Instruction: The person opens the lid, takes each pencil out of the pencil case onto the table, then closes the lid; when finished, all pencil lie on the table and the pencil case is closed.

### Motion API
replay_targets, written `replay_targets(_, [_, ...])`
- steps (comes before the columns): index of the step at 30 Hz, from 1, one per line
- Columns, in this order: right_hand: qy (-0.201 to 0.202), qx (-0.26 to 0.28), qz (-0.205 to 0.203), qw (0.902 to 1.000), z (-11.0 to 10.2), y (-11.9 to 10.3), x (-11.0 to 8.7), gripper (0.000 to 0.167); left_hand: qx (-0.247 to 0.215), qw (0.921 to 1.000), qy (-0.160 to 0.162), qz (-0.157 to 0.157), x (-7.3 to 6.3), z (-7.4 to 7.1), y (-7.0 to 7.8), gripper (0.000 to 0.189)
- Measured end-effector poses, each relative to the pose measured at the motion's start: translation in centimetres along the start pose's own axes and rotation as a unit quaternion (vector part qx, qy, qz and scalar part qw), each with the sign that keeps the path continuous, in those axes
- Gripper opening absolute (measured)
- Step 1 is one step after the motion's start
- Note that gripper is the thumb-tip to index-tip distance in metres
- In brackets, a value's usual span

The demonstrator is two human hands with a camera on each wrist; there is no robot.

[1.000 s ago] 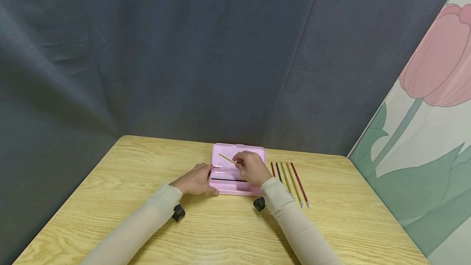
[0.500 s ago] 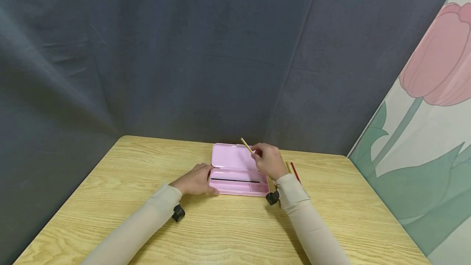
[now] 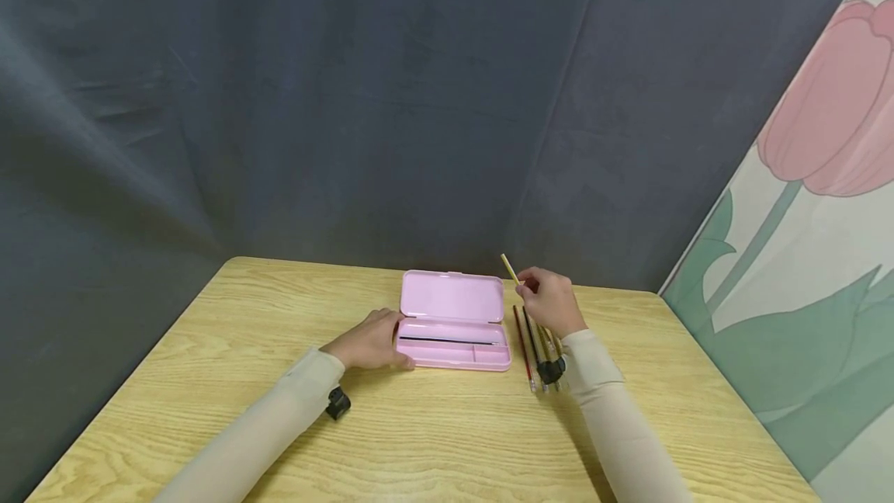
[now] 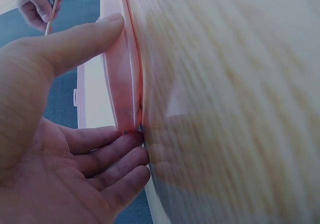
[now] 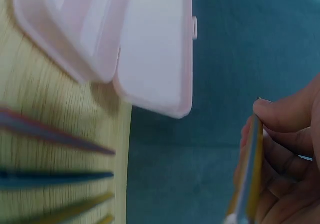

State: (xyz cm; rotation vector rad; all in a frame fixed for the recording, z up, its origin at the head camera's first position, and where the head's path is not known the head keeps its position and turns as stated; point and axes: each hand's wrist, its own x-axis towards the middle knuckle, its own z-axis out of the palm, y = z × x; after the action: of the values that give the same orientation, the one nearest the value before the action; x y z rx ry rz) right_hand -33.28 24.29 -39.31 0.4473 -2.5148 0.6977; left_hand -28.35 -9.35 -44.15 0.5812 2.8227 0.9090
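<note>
A pink pencil case (image 3: 452,298) lies open on the table, lid tipped back. Inside it is a thin black pencil (image 3: 447,341) along the long compartment. My left hand (image 3: 370,341) holds the case's left end; in the left wrist view the thumb (image 4: 90,42) rests on one side and the fingertips touch the other. Off to the right of the case, my right hand (image 3: 552,303) pinches a yellow pencil (image 5: 250,169) above the table. Under that hand, several pencils lie side by side, among them a red pencil (image 3: 521,340) and a black pencil (image 3: 532,336), some partly hidden.
The wooden table (image 3: 293,425) ends at a dark curtain (image 3: 391,115) behind the case. A tulip-print cloth (image 3: 817,254) hangs along the right side. Black wrist cameras (image 3: 338,404) sit under both wrists.
My right hand has moved right, from over the case to above the row of pencils, with the yellow pencil turned more upright. The left hand stays at the case.
</note>
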Motion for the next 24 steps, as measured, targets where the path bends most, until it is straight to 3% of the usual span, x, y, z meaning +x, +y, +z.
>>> replay_targets(13, [-0.016, -0.013, 0.066, 0.9976, -3.4, 4.5, -1.9, 0.017, -0.003, 1.0, 0.001, 0.003, -0.1, 0.2, 0.0, 0.08])
replay_targets(24, [-0.054, -0.025, 0.145, 0.9877, -5.8, 7.8, -3.0, 0.022, 0.001, 1.0, -0.002, -0.004, -0.1, 0.1, 0.0, 0.08])
